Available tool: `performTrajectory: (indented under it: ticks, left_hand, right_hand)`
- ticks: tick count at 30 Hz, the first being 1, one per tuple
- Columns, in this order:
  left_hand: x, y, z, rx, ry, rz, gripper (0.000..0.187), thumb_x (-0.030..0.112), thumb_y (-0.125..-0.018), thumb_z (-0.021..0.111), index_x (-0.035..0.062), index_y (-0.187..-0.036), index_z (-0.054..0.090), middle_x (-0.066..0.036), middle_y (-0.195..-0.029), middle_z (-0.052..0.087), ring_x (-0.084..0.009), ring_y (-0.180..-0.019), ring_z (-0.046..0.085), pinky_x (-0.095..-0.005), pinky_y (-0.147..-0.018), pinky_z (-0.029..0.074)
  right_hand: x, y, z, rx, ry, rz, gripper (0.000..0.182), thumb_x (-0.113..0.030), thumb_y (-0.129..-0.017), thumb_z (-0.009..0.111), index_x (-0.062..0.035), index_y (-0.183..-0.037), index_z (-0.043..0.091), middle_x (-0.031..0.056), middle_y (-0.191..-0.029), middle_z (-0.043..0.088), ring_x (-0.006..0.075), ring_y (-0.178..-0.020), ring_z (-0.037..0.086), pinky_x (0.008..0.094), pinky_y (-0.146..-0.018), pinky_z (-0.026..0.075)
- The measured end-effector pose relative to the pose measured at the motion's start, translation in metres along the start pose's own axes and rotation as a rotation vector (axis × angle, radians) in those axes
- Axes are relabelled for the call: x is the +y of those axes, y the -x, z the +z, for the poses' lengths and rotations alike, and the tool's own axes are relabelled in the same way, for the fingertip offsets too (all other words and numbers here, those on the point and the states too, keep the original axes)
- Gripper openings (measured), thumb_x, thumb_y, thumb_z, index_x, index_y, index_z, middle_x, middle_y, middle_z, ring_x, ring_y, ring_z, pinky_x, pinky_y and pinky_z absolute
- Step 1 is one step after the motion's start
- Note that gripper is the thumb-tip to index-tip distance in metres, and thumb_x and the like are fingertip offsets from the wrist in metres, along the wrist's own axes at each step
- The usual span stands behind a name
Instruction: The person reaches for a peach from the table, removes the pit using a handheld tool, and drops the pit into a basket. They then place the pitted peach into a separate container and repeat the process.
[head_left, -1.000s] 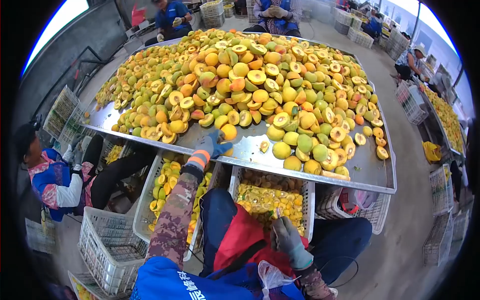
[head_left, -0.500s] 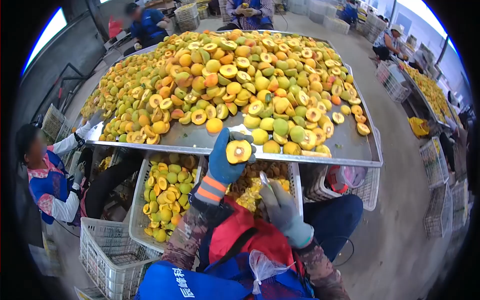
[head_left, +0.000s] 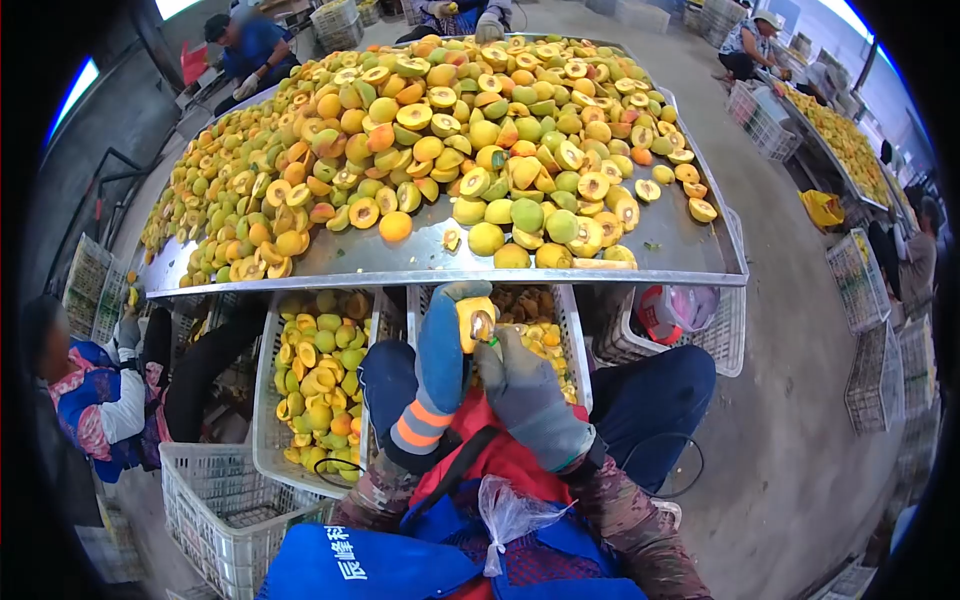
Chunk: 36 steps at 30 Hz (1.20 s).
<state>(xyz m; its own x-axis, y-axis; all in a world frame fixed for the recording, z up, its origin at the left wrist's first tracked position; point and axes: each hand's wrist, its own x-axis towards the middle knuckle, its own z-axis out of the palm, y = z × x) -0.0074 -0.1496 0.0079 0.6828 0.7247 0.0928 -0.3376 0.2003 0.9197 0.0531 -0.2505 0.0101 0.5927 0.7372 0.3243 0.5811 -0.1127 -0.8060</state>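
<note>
My left hand (head_left: 443, 345), in a blue glove with an orange-striped cuff, is closed around a yellow peach half (head_left: 470, 318). The cut face is turned to the right, with a brown pit in its middle. My right hand (head_left: 537, 392), in a grey glove, is closed on a small tool with a green part (head_left: 493, 342), mostly hidden by the fingers. Its end meets the peach half at the pit. Both hands are just in front of the metal table's edge (head_left: 440, 277), above a crate (head_left: 574, 345) holding peach pieces and brown pits.
Halved peaches (head_left: 420, 130) are heaped on the metal table. To the left stand a crate of peach halves (head_left: 322, 380) and a crate (head_left: 225, 510). A red container (head_left: 658, 315) sits at right. A co-worker (head_left: 95, 400) sits at left; others work farther back.
My hands have come together. The left hand has moved down and turned the peach half sideways; the right hand has risen and brought the tool to its pit. The view has shifted slightly.
</note>
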Motion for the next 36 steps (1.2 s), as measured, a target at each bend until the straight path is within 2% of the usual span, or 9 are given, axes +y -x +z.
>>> performTrajectory:
  ticks: [2, 4, 10, 13, 16, 18, 21, 24, 36]
  left_hand:
    - [-0.002, 0.005, 0.004, 0.049, -0.273, 0.159, 0.038, 0.033, -0.098, 0.033, 0.002, -0.11, 0.053, -0.008, -0.104, 0.055, -0.0152, -0.091, 0.054, -0.0282, -0.083, 0.044]
    - [0.001, 0.007, 0.008, 0.15, -0.615, 0.45, 0.02, 0.007, -0.085, 0.05, 0.0017, -0.105, 0.049, -0.009, -0.096, 0.057, -0.0157, -0.085, 0.056, -0.0276, -0.079, 0.047]
    - [-0.005, 0.007, -0.004, 0.261, -0.663, 0.326, 0.012, 0.013, -0.089, 0.048, 0.0023, -0.095, 0.052, -0.009, -0.088, 0.058, -0.0169, -0.078, 0.057, -0.0296, -0.073, 0.048]
    - [-0.001, 0.001, -0.009, 0.209, -0.169, -0.016, 0.039, 0.035, -0.097, 0.04, 0.0004, -0.087, 0.055, -0.01, -0.077, 0.058, -0.019, -0.061, 0.06, -0.0289, -0.057, 0.052]
    - [-0.005, 0.003, -0.005, 0.279, -0.036, -0.092, 0.048, 0.044, -0.096, 0.038, 0.0012, -0.083, 0.055, -0.011, -0.077, 0.059, -0.0199, -0.063, 0.06, -0.0313, -0.061, 0.054]
    - [-0.006, 0.002, -0.001, 0.284, 0.12, -0.117, 0.051, 0.048, -0.095, 0.038, 0.0013, -0.084, 0.055, -0.012, -0.078, 0.059, -0.0222, -0.066, 0.061, -0.0343, -0.064, 0.054]
    - [-0.013, 0.013, -0.005, 0.253, 0.483, -0.163, 0.059, 0.057, -0.093, 0.036, 0.0018, -0.086, 0.055, -0.015, -0.082, 0.06, -0.0292, -0.077, 0.062, -0.0432, -0.073, 0.055]
    - [-0.008, 0.016, 0.0, 0.29, 0.408, -0.186, 0.059, 0.057, -0.093, 0.035, 0.0017, -0.087, 0.055, -0.015, -0.083, 0.06, -0.0282, -0.076, 0.062, -0.0428, -0.074, 0.054]
    - [0.002, 0.015, 0.008, 0.307, 0.067, -0.124, 0.06, 0.05, -0.096, 0.033, -0.0006, -0.077, 0.057, -0.014, -0.072, 0.061, -0.0244, -0.064, 0.062, -0.0341, -0.065, 0.053]
  right_hand:
    - [-0.001, 0.004, 0.009, 0.0, -0.035, 0.019, 0.017, -0.02, -0.091, 0.053, -0.0037, -0.09, 0.049, 0.0221, -0.064, 0.054, 0.0411, -0.06, 0.056, 0.0453, -0.049, 0.044]
    - [0.004, 0.007, 0.016, 0.001, -0.067, 0.037, 0.017, -0.021, -0.091, 0.051, -0.0034, -0.09, 0.049, 0.0233, -0.065, 0.054, 0.0422, -0.06, 0.056, 0.0459, -0.05, 0.044]
    - [0.006, 0.011, 0.017, -0.18, -0.359, 0.202, 0.023, -0.023, -0.093, 0.047, -0.0003, -0.089, 0.05, 0.0247, -0.066, 0.054, 0.0398, -0.058, 0.054, 0.0419, -0.051, 0.042]
    - [0.007, 0.018, 0.013, -0.326, -0.403, 0.328, 0.025, -0.024, -0.094, 0.047, 0.0003, -0.089, 0.05, 0.0192, -0.063, 0.055, 0.0301, -0.053, 0.054, 0.038, -0.049, 0.042]
    - [0.024, 0.027, 0.022, -0.16, -0.198, 0.048, 0.027, -0.026, -0.094, 0.046, -0.0004, -0.089, 0.05, 0.0098, -0.06, 0.052, 0.0186, -0.05, 0.052, 0.0331, -0.046, 0.04]
    - [0.016, 0.02, 0.011, -0.38, -0.484, 0.46, 0.026, -0.027, -0.094, 0.048, -0.001, -0.089, 0.05, 0.0096, -0.058, 0.05, 0.0217, -0.046, 0.051, 0.0335, -0.044, 0.04]
    - [-0.001, 0.025, 0.002, -0.338, -0.614, 0.514, 0.022, -0.023, -0.093, 0.05, -0.0012, -0.09, 0.05, 0.0171, -0.058, 0.048, 0.0332, -0.045, 0.049, 0.0375, -0.045, 0.041]
    - [0.022, 0.033, 0.018, -0.131, -0.112, -0.032, 0.026, -0.025, -0.091, 0.052, -0.001, -0.101, 0.049, 0.0253, -0.067, 0.057, 0.0426, -0.061, 0.058, 0.0488, -0.051, 0.044]
    - [0.015, 0.03, 0.011, -0.187, 0.002, 0.016, 0.021, -0.019, -0.09, 0.054, 0.0003, -0.09, 0.047, 0.0242, -0.064, 0.055, 0.0428, -0.061, 0.057, 0.0481, -0.051, 0.042]
